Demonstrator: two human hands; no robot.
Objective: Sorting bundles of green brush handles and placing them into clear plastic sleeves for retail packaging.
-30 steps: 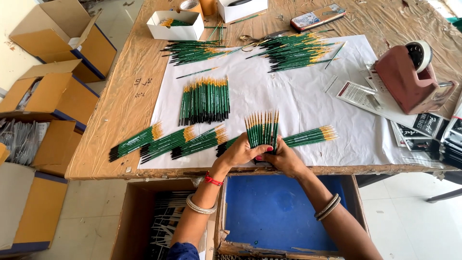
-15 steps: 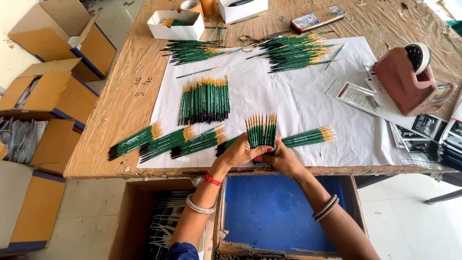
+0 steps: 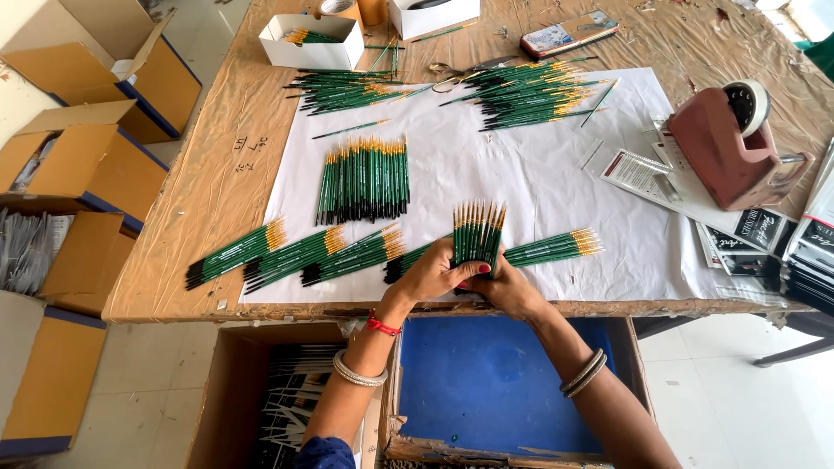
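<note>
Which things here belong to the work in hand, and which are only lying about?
In the work:
left hand
right hand
fanned bundle of green brushes
laid-out brush bundles
white paper sheet

Lying about:
tape dispenser
scissors
small white box
cardboard boxes

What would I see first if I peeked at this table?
First, two hands, the left hand and right hand, gripping a fanned bunch of green paintbrushes at the table's near edge. Around them, more green brush bundles lie on a white paper sheet. A reddish tape dispenser sits at the right side.
</note>
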